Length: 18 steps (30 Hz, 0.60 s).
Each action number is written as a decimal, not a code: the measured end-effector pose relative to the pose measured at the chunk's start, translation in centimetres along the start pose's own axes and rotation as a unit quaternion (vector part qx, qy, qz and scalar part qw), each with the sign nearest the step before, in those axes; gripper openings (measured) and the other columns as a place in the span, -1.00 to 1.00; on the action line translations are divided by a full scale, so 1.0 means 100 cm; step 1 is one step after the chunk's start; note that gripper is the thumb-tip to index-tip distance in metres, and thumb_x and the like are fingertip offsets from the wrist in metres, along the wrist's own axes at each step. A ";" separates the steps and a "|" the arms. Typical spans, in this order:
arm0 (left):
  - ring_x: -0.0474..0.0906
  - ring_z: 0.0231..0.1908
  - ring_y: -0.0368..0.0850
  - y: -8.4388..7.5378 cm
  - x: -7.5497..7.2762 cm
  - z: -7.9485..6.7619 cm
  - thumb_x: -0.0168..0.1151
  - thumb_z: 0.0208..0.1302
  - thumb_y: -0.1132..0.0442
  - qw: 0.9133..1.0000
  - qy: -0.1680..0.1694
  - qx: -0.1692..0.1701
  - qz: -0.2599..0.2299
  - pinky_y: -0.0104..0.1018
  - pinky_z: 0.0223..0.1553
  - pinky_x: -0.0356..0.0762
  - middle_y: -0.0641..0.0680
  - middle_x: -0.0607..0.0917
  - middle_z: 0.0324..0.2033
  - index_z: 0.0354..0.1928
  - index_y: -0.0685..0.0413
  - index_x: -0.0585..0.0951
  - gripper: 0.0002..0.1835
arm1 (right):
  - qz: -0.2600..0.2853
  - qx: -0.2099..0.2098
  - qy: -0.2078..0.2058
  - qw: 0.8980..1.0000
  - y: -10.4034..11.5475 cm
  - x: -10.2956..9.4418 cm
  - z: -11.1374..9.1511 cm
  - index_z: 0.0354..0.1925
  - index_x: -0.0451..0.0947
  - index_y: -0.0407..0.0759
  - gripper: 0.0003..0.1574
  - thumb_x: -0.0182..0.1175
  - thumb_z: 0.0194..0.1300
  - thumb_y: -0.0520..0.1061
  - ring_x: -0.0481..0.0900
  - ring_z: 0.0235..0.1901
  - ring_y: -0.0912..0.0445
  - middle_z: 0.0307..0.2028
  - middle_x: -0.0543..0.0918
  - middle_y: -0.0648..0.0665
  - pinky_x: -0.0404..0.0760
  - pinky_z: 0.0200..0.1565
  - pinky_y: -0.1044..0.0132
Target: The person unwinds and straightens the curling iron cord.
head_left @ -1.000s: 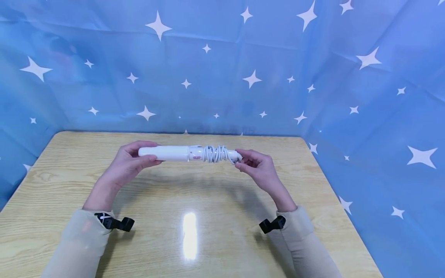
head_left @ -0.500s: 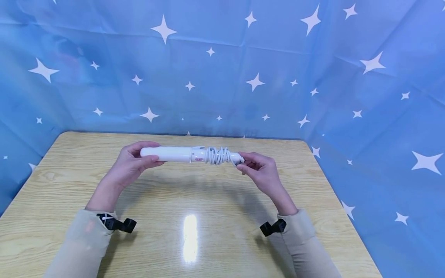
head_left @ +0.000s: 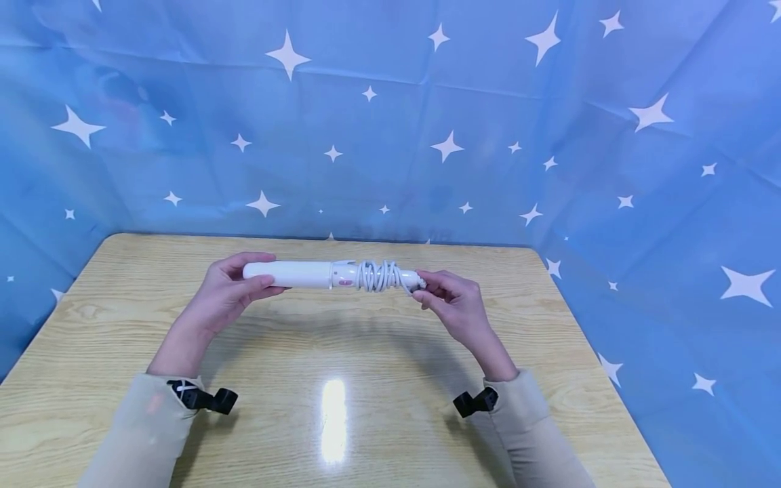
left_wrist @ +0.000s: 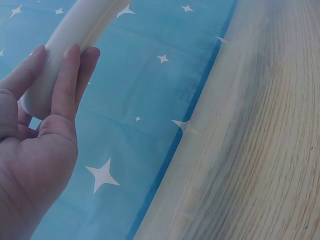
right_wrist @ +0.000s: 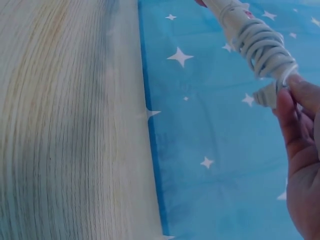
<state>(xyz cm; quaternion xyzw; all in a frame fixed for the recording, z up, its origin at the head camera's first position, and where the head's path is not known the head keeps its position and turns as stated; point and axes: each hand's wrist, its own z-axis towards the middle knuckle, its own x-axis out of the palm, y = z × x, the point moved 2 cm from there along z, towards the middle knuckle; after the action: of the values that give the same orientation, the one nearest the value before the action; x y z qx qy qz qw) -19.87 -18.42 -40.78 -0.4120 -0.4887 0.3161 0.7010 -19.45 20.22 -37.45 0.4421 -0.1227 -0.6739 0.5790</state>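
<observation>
Above the table (head_left: 396, 420), hands (head_left: 222, 291) (head_left: 459, 305) hold a white wand (head_left: 293, 274).

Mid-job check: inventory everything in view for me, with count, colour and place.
Wand-shaped appliance: one, white, roughly level above the table.
Cord: one, pale grey, wound around the appliance.
Table: one, pale wood-grain, across the foreground.
Backdrop: number of sheets unclear, blue with white stars, behind and beside the table.
Wrist cameras: two, black, one at each wrist.
Sleeves: two, beige, on the forearms.
Left grip: one, bare, holding the appliance's plain end.
Right grip: one, bare, pinching near the corded end.
</observation>
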 end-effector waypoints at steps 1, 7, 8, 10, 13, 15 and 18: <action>0.58 0.07 0.10 0.000 0.000 0.000 0.14 0.39 0.64 1.000 0.000 0.000 0.000 -0.04 0.04 0.73 0.21 0.37 0.17 0.06 0.10 0.74 -0.60 | -0.003 -0.005 0.000 1.000 0.000 0.000 0.000 0.05 0.67 -0.45 -0.54 0.38 0.13 -0.56 0.65 -0.52 0.08 -0.31 0.73 -0.27 0.71 -0.48 0.46; 0.55 0.08 0.11 -0.001 0.000 -0.002 0.16 0.38 0.64 1.000 -0.005 -0.003 -0.008 -0.03 0.06 0.72 0.22 0.37 0.16 0.07 0.16 0.73 -0.63 | -0.022 -0.038 -0.010 0.999 0.000 0.002 0.000 0.03 0.68 -0.45 -0.51 0.39 0.09 -0.59 0.66 -0.53 0.06 -0.32 0.73 -0.26 0.69 -0.48 0.48; 0.55 0.09 0.11 -0.001 0.000 -0.002 0.16 0.38 0.64 1.000 -0.007 -0.005 -0.011 -0.03 0.07 0.71 0.21 0.38 0.16 0.07 0.17 0.73 -0.63 | -0.027 -0.042 -0.012 0.999 0.000 0.002 0.000 0.03 0.68 -0.44 -0.51 0.40 0.09 -0.58 0.66 -0.53 0.07 -0.32 0.73 -0.26 0.70 -0.46 0.49; 0.53 0.10 0.11 -0.001 0.000 -0.002 0.16 0.37 0.65 1.000 -0.010 -0.008 -0.014 -0.02 0.07 0.71 0.21 0.39 0.16 0.06 0.17 0.73 -0.63 | -0.036 -0.046 -0.014 0.998 -0.001 0.003 0.000 0.02 0.69 -0.43 -0.52 0.41 0.09 -0.56 0.66 -0.52 0.08 -0.32 0.73 -0.24 0.70 -0.44 0.51; 0.51 0.11 0.10 0.000 0.000 -0.002 0.16 0.36 0.66 1.000 -0.014 -0.011 -0.017 -0.02 0.08 0.70 0.20 0.40 0.16 0.07 0.19 0.73 -0.62 | -0.050 -0.049 -0.016 0.997 -0.001 0.004 0.000 0.02 0.70 -0.41 -0.54 0.43 0.10 -0.53 0.66 -0.51 0.10 -0.31 0.74 -0.22 0.72 -0.38 0.52; 0.50 0.12 0.10 0.001 -0.001 -0.002 0.16 0.36 0.66 1.000 -0.014 -0.010 -0.017 -0.02 0.08 0.70 0.20 0.39 0.16 0.08 0.21 0.72 -0.62 | -0.059 -0.055 -0.018 0.997 -0.001 0.005 0.001 0.01 0.70 -0.40 -0.54 0.43 0.10 -0.52 0.67 -0.51 0.10 -0.32 0.74 -0.21 0.72 -0.37 0.52; 0.51 0.12 0.09 0.002 -0.003 -0.003 0.15 0.37 0.65 1.000 -0.016 -0.009 -0.017 -0.03 0.08 0.70 0.20 0.39 0.16 0.11 0.24 0.70 -0.63 | -0.069 -0.065 -0.020 0.995 0.000 0.006 0.002 0.00 0.70 -0.39 -0.54 0.44 0.08 -0.53 0.67 -0.51 0.10 -0.32 0.74 -0.20 0.71 -0.38 0.53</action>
<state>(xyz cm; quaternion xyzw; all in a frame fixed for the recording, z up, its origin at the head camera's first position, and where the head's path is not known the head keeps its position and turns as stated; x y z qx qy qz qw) -19.69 -18.64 -41.08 -0.4047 -0.5093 0.3064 0.6949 -19.59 19.62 -37.59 0.3974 -0.0596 -0.7273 0.5563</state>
